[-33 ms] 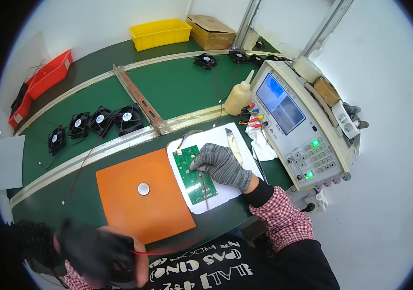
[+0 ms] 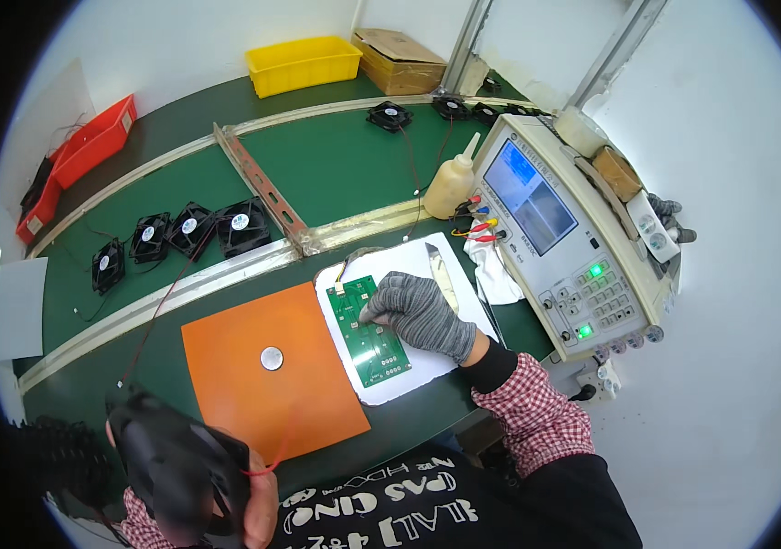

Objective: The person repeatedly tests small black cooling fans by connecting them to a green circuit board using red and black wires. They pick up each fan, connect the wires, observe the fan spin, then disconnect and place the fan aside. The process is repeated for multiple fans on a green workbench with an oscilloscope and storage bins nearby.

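Observation:
In my bare left hand (image 2: 262, 501) is a black cooling fan (image 2: 176, 462), raised over the near left edge of the table and somewhat blurred. A red wire (image 2: 272, 462) trails from it toward the right. My right hand (image 2: 415, 308), in a grey knit glove, has its fingers curled and pressed together at the green circuit board (image 2: 377, 357). Whatever is between those fingertips is hidden. The board lies on a white pad (image 2: 427, 375), with a cable connector (image 2: 339, 287) plugged in at its far end. A round metal disc (image 2: 272, 358) rests on the orange mat (image 2: 226, 316).
Several black fans (image 2: 191, 229) with wires lie beyond the pale rail. A tester with a screen (image 2: 546, 220) stands at the right beside a squeeze bottle (image 2: 452, 186). Tweezers (image 2: 491, 311) lie along the pad. Farther back are a yellow bin (image 2: 304, 66), a cardboard box (image 2: 400, 64) and red bins (image 2: 93, 142).
My left hand and the fan have shifted slightly, the fan turning and rising a little. The red wire has swung away from the circuit board. My right hand stays in place.

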A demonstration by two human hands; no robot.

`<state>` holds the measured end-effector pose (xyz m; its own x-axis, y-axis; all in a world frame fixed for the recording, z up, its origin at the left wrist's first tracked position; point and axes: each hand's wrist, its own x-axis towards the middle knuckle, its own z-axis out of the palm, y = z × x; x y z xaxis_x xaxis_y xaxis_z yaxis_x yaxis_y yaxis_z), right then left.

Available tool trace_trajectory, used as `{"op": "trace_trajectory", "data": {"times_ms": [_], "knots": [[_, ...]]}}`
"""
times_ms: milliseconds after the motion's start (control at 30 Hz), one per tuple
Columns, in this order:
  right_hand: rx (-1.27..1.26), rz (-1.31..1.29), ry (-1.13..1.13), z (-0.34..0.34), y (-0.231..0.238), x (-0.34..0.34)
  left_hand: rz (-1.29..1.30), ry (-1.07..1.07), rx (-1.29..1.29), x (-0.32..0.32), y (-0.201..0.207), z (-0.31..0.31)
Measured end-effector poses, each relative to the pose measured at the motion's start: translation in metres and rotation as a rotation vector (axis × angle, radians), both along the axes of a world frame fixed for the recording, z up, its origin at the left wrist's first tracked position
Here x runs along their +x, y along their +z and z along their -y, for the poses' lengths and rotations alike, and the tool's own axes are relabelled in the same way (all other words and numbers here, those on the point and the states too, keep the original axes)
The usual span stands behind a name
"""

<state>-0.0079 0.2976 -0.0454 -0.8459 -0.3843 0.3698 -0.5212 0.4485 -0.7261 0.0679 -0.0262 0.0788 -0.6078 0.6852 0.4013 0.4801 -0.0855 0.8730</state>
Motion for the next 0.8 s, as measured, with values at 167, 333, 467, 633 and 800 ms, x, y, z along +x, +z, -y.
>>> {"op": "trace_trajectory", "data": {"times_ms": [167,333,467,633,800], "knots": [[0.004,-0.016,-0.004,-0.002,-0.001,0.0,0.035,0.005,-0.023,0.009,-0.018,0.004],[-0.021,0.045,-0.012,-0.007,-0.002,0.002,-0.333,0.209,-0.136,-0.003,-0.026,0.01],[0.014,-0.068,-0.016,0.003,-0.003,0.0,-1.208,0.742,-0.373,-0.003,-0.025,0.021],[0.11,-0.083,-0.015,-0.005,-0.008,0.0,-1.253,0.545,-0.213,-0.053,-0.02,-0.031],[-0.089,0.055,-0.065,-0.005,-0.011,0.003,-1.022,0.619,-0.305,-0.169,-0.035,-0.088]]}}
